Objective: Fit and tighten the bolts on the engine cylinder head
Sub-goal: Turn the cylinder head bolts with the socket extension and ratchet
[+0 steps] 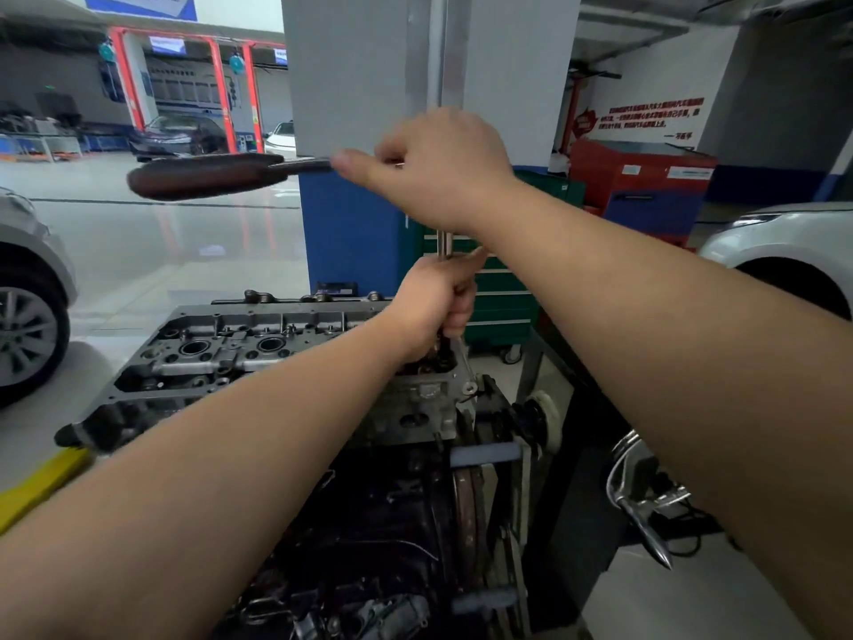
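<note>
Glossy pale floor (175, 251), grey-blue pillar (355, 131), green cabinet (503, 293).

cylinder head (258, 358): dull grey cast metal, rough and oil-stained
extension bar (444, 244): bright polished metal, rising from the cylinder head's right end
ratchet handle (207, 175): dark matt grip, shiny metal shank
engine block (392, 524): black, greasy metal below the cylinder head
floor (184, 251): pale, glossy, reflective, behind the cylinder head

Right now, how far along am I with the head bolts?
Mid-tightening. Your right hand grips the top of the ratchet, and your left hand steadies its extension bar over the right end of the cylinder head. I can't tell which bolts are already tight; the rest of the head likely remains.
</note>
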Tool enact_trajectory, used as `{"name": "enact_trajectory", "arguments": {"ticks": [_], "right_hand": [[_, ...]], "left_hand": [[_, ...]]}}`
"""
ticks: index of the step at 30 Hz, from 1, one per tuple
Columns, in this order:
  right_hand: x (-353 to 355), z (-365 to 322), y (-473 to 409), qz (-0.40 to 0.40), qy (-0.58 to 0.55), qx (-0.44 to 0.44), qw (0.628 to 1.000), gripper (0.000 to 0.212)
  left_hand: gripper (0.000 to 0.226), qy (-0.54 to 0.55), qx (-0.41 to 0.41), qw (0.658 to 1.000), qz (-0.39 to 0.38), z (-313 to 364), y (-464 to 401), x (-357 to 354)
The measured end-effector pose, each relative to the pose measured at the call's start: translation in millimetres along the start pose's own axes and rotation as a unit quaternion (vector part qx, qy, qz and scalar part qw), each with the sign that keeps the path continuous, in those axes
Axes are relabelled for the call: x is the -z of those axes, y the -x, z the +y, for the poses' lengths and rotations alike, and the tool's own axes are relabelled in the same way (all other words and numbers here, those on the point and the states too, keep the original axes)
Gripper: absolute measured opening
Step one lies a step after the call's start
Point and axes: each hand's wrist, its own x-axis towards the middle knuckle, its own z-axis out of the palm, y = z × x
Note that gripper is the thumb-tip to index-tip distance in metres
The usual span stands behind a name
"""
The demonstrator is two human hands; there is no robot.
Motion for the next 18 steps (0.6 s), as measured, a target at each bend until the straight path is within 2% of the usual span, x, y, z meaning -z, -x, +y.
{"name": "enact_trajectory", "arguments": {"ticks": [2, 3, 6, 8, 11, 13, 15, 18], "right_hand": [[6, 10, 6, -0.011, -0.183, -0.021, 0.983, 0.076], [7, 12, 8, -0.006, -0.206, -0.028, 0.978, 0.074], [4, 5, 7, 0.021, -0.076, -0.041, 0.996, 0.075], [1, -5, 3, 0.039, 0.044, -0.066, 0.996, 0.072], [-5, -16, 0, 0.023, 0.135, -0.053, 0.989, 0.065], [-8, -17, -3, 0.028, 0.151, -0.040, 0.987, 0.067], [-9, -12, -4, 0.041, 0.139, -0.014, 0.989, 0.070], [-9, 5, -3, 0.036, 0.033, 0.034, 0.998, 0.080]], "left_hand": [[0.045, -0.004, 0.002, 0.999, -0.041, -2, -1, 4], [0.045, -0.018, -0.004, 0.999, -0.035, -4, -2, 2], [0.044, -0.095, -0.074, 0.989, 0.084, -12, 3, -10], [0.040, -0.088, -0.112, 0.977, 0.157, -19, 6, -16], [0.014, -0.060, -0.085, 0.977, 0.187, -18, 6, -18], [0.025, -0.081, -0.057, 0.981, 0.169, -13, 4, -14], [0.035, -0.044, -0.034, 0.993, 0.102, -11, 1, -5], [0.047, 0.012, -0.015, 1.000, -0.012, -11, -3, 4]]}}
